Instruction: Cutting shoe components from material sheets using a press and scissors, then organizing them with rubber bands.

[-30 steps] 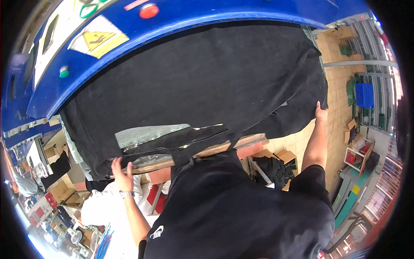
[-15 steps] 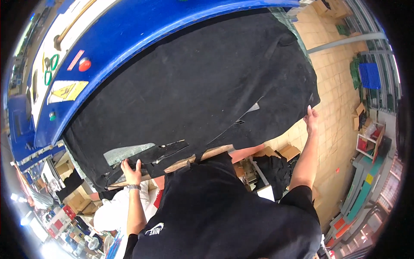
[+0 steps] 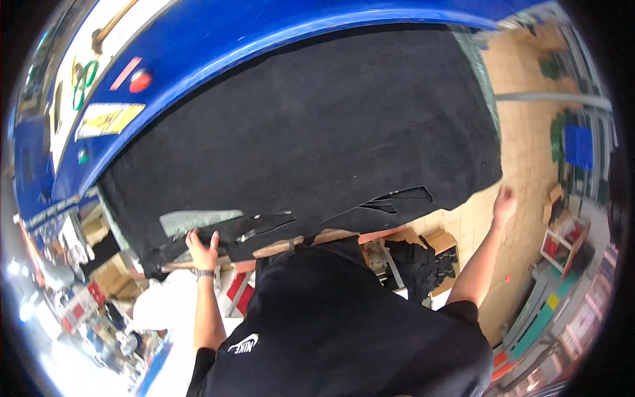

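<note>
A large black sheet of soft material, cloth or leather, lies spread over a pale green work surface. Cut-out holes and slits run along its near edge, and the green shows through one of them. My left hand rests on the near left edge with thumb and fingers apart, beside that hole. Off the sheet's right corner, my right hand is raised over the floor; it is blurred, and its finger pose is unclear. No material shows in it.
A blue machine beam with a red button spans the sheet's far side. Scissors with green handles lie beyond it. Black scraps and cardboard boxes stand below the near edge. A grey-green machine is at right.
My right hand has let go of the sheet's right corner and moved right and down. That side of the sheet now lies flatter, with its slits spread wider. My left hand stays about where it was.
</note>
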{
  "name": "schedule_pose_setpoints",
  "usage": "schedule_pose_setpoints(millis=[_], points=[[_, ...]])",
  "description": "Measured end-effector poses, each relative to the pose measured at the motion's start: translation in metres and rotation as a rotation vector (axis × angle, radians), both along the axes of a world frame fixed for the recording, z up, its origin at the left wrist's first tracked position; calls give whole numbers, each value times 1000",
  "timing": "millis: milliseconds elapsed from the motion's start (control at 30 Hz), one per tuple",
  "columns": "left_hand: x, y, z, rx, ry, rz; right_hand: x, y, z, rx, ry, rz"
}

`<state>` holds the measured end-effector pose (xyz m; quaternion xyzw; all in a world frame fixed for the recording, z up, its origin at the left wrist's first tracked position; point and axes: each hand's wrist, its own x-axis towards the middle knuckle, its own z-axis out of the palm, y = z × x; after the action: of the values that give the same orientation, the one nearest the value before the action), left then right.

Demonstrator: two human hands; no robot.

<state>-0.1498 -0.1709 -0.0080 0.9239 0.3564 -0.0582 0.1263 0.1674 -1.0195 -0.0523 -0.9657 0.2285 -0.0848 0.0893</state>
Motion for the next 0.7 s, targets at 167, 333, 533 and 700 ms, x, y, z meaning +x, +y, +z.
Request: schedule_pose_setpoints(millis=[167, 333, 533, 700], points=[[6, -17, 4, -87, -39, 19, 206, 81, 9, 25, -85, 277], [19, -63, 24, -176, -91, -24, 353, 144, -29, 5, 85, 349], [22, -126, 44, -105, 24, -103, 423, 126, -50, -238, 78, 517], [11, -137, 44, -113, 2, -58, 423, 127, -55, -355, 37, 338]])
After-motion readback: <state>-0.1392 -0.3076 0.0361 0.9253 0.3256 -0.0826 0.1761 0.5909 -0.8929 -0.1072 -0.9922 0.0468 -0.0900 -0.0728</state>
